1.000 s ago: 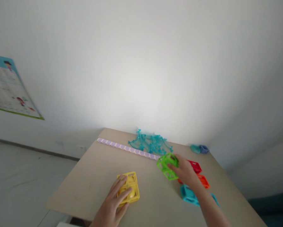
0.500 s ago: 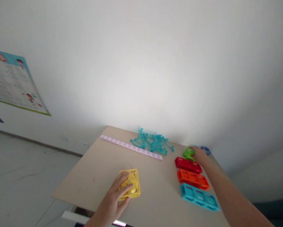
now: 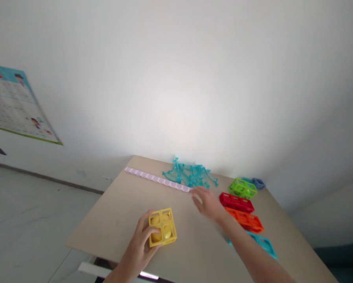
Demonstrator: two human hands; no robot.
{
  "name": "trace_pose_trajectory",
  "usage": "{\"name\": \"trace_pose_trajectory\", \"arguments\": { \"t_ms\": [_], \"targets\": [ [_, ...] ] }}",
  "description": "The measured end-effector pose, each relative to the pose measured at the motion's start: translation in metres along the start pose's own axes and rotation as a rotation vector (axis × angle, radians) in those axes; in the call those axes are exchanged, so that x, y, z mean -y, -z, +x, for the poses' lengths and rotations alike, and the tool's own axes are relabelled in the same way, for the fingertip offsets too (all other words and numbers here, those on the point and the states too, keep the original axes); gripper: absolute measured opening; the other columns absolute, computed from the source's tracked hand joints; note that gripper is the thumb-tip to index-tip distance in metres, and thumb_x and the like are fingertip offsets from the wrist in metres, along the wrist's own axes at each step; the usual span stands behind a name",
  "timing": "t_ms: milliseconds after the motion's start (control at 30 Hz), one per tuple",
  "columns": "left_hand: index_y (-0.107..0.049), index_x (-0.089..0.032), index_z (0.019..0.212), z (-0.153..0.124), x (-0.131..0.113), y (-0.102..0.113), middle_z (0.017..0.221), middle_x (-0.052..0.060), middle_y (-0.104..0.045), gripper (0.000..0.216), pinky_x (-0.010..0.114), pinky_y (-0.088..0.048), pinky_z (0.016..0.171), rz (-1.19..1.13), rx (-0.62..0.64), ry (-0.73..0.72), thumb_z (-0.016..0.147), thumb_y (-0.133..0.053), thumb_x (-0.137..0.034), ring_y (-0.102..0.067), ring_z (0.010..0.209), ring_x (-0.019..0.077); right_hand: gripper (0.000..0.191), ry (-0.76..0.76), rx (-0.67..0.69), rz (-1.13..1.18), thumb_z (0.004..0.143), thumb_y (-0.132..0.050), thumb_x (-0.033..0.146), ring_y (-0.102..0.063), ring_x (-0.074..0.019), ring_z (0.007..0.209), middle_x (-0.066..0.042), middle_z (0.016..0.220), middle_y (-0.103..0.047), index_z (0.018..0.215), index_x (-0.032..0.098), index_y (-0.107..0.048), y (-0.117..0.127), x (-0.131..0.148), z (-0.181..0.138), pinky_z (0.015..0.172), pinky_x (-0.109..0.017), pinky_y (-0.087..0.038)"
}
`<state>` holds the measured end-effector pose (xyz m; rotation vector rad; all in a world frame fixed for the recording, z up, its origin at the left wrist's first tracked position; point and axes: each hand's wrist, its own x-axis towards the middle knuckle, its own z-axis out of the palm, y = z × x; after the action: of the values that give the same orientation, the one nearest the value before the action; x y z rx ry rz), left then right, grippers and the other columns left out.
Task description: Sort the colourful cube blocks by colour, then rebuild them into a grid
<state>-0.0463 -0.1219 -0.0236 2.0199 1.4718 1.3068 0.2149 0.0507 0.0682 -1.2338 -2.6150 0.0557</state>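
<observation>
Both of the person's hands are bare. The left hand (image 3: 139,247) shows a bare wrist at the near edge of the table (image 3: 120,212). Over the table's middle, the blurred right hand (image 3: 207,203) ends a long, bare forearm.

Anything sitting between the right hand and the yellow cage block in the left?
Nothing visible. Only bare table lies between the right hand and the yellow cage block gripped by the left hand. The purple strip ends near the right hand's fingertips and the red block sits to its right, both off that line.
</observation>
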Motion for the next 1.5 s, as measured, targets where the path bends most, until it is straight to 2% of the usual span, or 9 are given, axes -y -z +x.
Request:
{"name": "trace_pose_trajectory", "arguments": {
  "t_ms": [100, 167, 233, 333, 400, 633, 833, 1300, 1500],
  "targets": [
    [-0.055, -0.021, 0.099, 0.001, -0.001, 0.001, 0.148, 0.017, -0.033, 0.015, 0.043, -0.047, 0.102, 0.028, 0.0, 0.006, 0.086, -0.059, -0.016, -0.04, 0.136, 0.0303, 0.062, 0.184, 0.188, 0.175, 0.077, -0.068, 0.042, -0.055, -0.0239, 0.118, -0.01, 0.13, -0.06, 0.133, 0.019, -0.053, -0.019, 0.055, -0.006, 0.102, -0.032, -0.043],
    [-0.053, -0.022, 0.106, 0.0, 0.0, 0.0, 0.149, 0.017, -0.032, 0.023, 0.044, -0.046, 0.103, 0.03, -0.011, -0.004, 0.085, -0.06, -0.016, -0.038, 0.137, 0.0307, 0.086, 0.187, 0.31, 0.314, 0.068, -0.076, 0.052, -0.056, -0.0278, 0.115, -0.014, 0.129, -0.058, 0.139, 0.014, -0.046, -0.027, 0.077, -0.007, 0.1, -0.037, -0.045],
    [-0.049, -0.023, 0.12, -0.001, 0.004, -0.002, 0.149, 0.017, -0.033, 0.038, 0.045, -0.045, 0.104, 0.016, -0.029, -0.012, 0.084, -0.061, -0.016, -0.037, 0.138, 0.0308, 0.083, 0.141, 0.352, 0.378, 0.064, -0.079, 0.053, -0.059, -0.0275, 0.105, -0.013, 0.118, -0.061, 0.132, 0.014, -0.051, -0.03, 0.087, -0.005, 0.094, -0.038, -0.048],
    [-0.037, -0.025, 0.138, -0.003, 0.009, -0.005, 0.151, 0.017, -0.034, 0.059, 0.047, -0.043, 0.107, 0.003, -0.011, 0.019, 0.085, -0.06, -0.016, -0.037, 0.139, 0.0307, 0.064, 0.106, 0.321, 0.361, 0.065, -0.08, 0.05, -0.058, -0.0269, 0.099, -0.01, 0.108, -0.062, 0.116, 0.016, -0.06, -0.027, 0.089, -0.003, 0.089, -0.039, -0.049],
    [-0.033, -0.025, 0.142, -0.003, 0.011, -0.005, 0.151, 0.017, -0.033, 0.066, 0.048, -0.04, 0.109, -0.002, 0.031, 0.039, 0.084, -0.061, -0.016, -0.036, 0.139, 0.0314, 0.063, 0.116, 0.303, 0.38, 0.066, -0.079, 0.051, -0.057, -0.0267, 0.1, -0.01, 0.108, -0.061, 0.115, 0.017, -0.06, -0.024, 0.087, -0.006, 0.09, -0.039, -0.048],
    [-0.032, -0.028, 0.14, 0.0, 0.0, -0.002, 0.14, 0.014, -0.041, 0.082, 0.051, -0.041, 0.108, -0.037, 0.126, 0.097, 0.07, -0.066, -0.005, -0.043, 0.131, 0.0316, 0.093, 0.134, 0.239, 0.508, 0.051, -0.085, 0.045, -0.049, -0.0292, 0.116, -0.014, 0.127, -0.054, 0.131, 0.014, -0.047, -0.037, 0.097, -0.032, 0.105, -0.043, -0.038],
    [-0.036, -0.029, 0.139, 0.001, -0.004, 0.001, 0.14, 0.013, -0.041, 0.077, 0.047, -0.041, 0.108, -0.026, 0.158, 0.11, 0.071, -0.065, -0.006, -0.044, 0.13, 0.0291, 0.09, 0.107, 0.186, 0.543, 0.05, -0.084, 0.036, -0.049, -0.0284, 0.114, -0.012, 0.125, -0.054, 0.129, 0.014, -0.047, -0.045, 0.105, -0.039, 0.104, -0.041, -0.038],
    [-0.049, -0.028, 0.128, 0.003, 0.007, 0.004, 0.141, 0.011, -0.046, 0.068, 0.041, -0.043, 0.108, -0.102, 0.176, 0.088, 0.067, -0.074, -0.012, -0.047, 0.13, 0.0282, 0.089, 0.035, 0.187, 0.498, 0.046, -0.085, 0.049, -0.054, -0.0285, 0.105, -0.01, 0.116, -0.056, 0.121, 0.018, -0.048, -0.049, 0.106, -0.038, 0.096, -0.043, -0.041],
    [-0.04, -0.028, 0.139, -0.001, 0.009, 0.003, 0.149, 0.013, -0.038, 0.066, 0.045, -0.039, 0.111, -0.069, 0.152, 0.034, 0.079, -0.066, -0.016, -0.038, 0.138, 0.0295, 0.09, 0.061, 0.121, 0.425, 0.048, -0.085, 0.055, -0.053, -0.0306, 0.102, -0.012, 0.114, -0.055, 0.12, 0.017, -0.046, -0.04, 0.107, -0.036, 0.092, -0.047, -0.043]
  ]
}}
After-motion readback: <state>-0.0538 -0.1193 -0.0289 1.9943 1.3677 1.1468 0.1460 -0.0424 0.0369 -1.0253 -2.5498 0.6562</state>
